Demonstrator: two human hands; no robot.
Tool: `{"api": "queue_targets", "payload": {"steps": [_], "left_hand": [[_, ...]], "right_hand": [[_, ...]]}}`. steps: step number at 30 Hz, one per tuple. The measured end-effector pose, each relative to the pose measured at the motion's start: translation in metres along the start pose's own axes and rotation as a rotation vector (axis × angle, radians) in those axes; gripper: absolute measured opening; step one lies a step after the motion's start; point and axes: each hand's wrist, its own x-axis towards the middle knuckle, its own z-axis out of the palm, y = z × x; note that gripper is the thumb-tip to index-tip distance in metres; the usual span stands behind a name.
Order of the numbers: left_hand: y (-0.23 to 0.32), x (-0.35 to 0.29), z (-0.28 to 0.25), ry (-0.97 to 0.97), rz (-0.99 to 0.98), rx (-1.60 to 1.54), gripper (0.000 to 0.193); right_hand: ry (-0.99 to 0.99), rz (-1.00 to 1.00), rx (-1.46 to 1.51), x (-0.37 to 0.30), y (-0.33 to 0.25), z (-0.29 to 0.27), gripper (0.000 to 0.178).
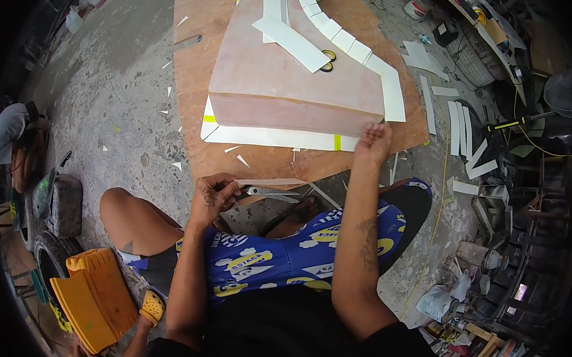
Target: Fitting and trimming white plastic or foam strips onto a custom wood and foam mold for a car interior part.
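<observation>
My left hand [218, 193] is closed around the handles of a pair of scissors [267, 192], whose blades point right, slightly apart, above my lap. My right hand [373, 143] has its fingers pinched together at the near right corner of a large pinkish panel [297, 82]; whatever they hold is hidden. White strips [275, 138] run along the panel's near edge, with yellow tape [338, 142] across them. More white pieces [345, 41] follow its curved right edge. Black-and-yellow-handled scissors [328, 61] lie beside a loose white strip [293, 44] on the panel.
A plywood sheet [193, 102] lies under the panel. Loose white strips [455, 128] are scattered at right, near a yellow-black tool [518, 123] and shelving. At left are a yellow plastic piece [95, 301], a tyre [48, 256] and another person's foot in a yellow clog [152, 307].
</observation>
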Motion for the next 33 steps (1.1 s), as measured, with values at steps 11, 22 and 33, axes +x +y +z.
{"api": "queue_targets", "payload": {"steps": [11, 22, 33], "left_hand": [[-0.002, 0.004, 0.000, 0.001, 0.092, -0.011, 0.011], [-0.001, 0.003, -0.001, -0.008, 0.073, 0.018, 0.012], [-0.004, 0.003, -0.001, -0.001, 0.084, -0.046, 0.010]], "right_hand": [[-0.316, -0.082, -0.516, -0.016, -0.024, 0.000, 0.041], [-0.252, -0.201, -0.668, -0.005, -0.014, -0.009, 0.025], [-0.323, -0.051, -0.422, -0.002, -0.014, -0.023, 0.015]]}}
